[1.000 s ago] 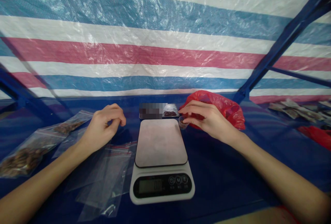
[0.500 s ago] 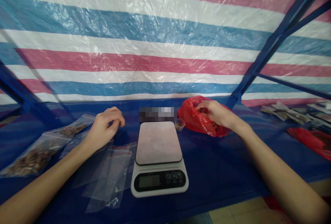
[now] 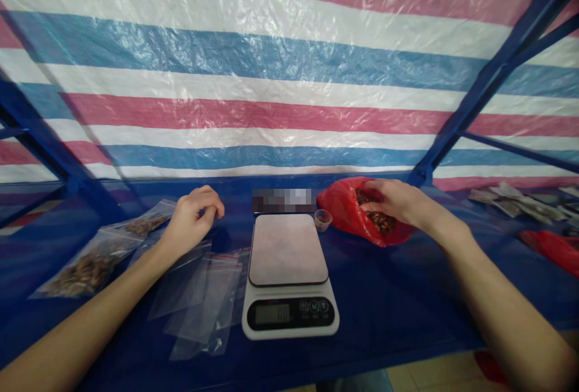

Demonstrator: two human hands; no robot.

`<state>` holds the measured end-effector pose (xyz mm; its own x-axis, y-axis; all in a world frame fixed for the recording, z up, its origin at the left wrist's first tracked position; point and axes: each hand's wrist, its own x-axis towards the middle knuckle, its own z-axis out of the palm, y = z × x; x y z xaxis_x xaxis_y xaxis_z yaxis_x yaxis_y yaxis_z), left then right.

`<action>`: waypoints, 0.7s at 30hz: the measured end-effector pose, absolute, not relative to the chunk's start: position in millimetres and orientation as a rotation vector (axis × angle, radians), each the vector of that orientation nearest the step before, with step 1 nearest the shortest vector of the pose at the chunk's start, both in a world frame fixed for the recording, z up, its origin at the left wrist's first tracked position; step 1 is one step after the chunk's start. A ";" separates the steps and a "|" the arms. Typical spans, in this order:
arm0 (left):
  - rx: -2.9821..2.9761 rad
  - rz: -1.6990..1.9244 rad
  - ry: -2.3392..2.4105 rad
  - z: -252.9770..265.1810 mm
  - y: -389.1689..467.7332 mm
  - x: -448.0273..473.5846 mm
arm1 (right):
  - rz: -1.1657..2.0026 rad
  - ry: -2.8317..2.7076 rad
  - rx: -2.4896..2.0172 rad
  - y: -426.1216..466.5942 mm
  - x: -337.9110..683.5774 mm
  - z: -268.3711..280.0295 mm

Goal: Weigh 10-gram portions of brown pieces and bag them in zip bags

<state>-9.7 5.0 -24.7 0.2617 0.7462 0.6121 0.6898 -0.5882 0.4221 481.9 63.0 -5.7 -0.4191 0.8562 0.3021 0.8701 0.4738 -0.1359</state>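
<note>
My right hand [image 3: 400, 202] reaches into the mouth of a red plastic bag [image 3: 340, 206], thumb and forefinger apart over small brown dried pieces [image 3: 381, 221]. Some of its fingertips are hidden by the hand and the bag. My left hand [image 3: 199, 214] hovers or rests left of the scale, fingers curled in with nothing visible in them. Between the hands stands a white kitchen scale [image 3: 289, 250], its plate bare and its display lit with dim digits. A small clear cup [image 3: 322, 220] with a little brown matter sits between the scale and the red bag.
Flat clear zip bags [image 3: 205, 307] lie left of the scale. Farther left are filled zip bags [image 3: 84, 271] of brown pieces. Several packets [image 3: 515, 202] and another red bag [image 3: 554, 250] lie at the right. Blue metal posts [image 3: 470, 102] frame the blue shelf against a striped sheet.
My right hand has shifted within the red bag's mouth, and more of the brown pieces now show. My left hand keeps its curled shape. The whole view has moved slightly.
</note>
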 end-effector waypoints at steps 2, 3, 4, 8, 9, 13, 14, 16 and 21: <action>2.450 1.233 1.385 -25.2 5.3 -9.7 | -0.131 -2.420 -1.537 58.1 480.0 -5.4; 2.453 1.231 1.381 -25.6 5.5 -9.9 | -0.162 -2.446 -1.562 55.7 477.0 -5.6; 2.455 1.233 1.375 -26.1 5.7 -10.1 | -0.193 -2.476 -1.582 53.7 473.2 -6.1; 2.439 1.228 1.357 -27.8 6.6 -10.6 | -0.309 -2.555 -1.666 50.0 458.0 -8.6; 2.432 1.221 1.357 -27.9 6.6 -10.4 | -0.318 -2.568 -1.676 50.2 455.8 -9.2; 2.397 1.198 1.384 -27.4 5.8 -9.1 | -0.243 -2.610 -1.583 53.7 453.5 -10.9; 2.388 1.201 1.389 -27.4 5.7 -8.9 | -0.218 -2.605 -1.552 55.0 453.6 -11.2; 2.377 1.211 1.386 -27.8 6.0 -8.9 | -0.167 -2.590 -1.497 57.6 453.8 -11.5; 2.365 1.209 1.386 -30.1 6.7 -10.3 | -0.144 -2.483 -1.406 60.7 451.1 -7.6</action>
